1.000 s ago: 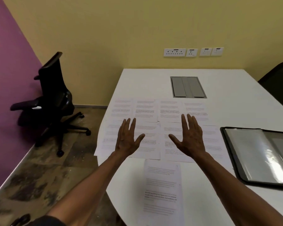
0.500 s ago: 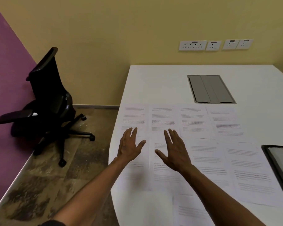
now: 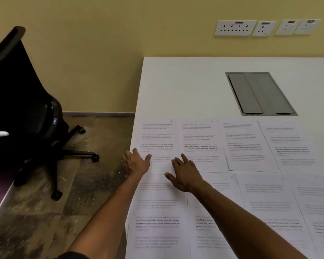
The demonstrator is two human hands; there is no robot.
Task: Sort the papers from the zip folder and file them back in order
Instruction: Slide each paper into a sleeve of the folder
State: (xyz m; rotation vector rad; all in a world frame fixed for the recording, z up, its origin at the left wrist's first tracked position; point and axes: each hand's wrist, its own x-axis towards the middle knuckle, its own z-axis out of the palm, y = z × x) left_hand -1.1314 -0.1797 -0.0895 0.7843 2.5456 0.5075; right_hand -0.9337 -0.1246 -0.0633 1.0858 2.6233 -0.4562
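Printed papers (image 3: 198,139) lie flat in two rows across the near part of the white bench (image 3: 185,86), edges touching or overlapping. The left hand (image 3: 136,162) rests at the bench's left edge on the far-left sheet (image 3: 157,135), fingers straight, grip open. The right hand (image 3: 185,174) lies just beside it, fingers spread, grip open, holding nothing. The zip folder is out of view. A black office chair (image 3: 26,109) stands on the floor at left.

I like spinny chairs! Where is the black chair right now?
In the head view the black chair stands on the floor at the far left, beside the yellow wall, apart from the white table with the papers.
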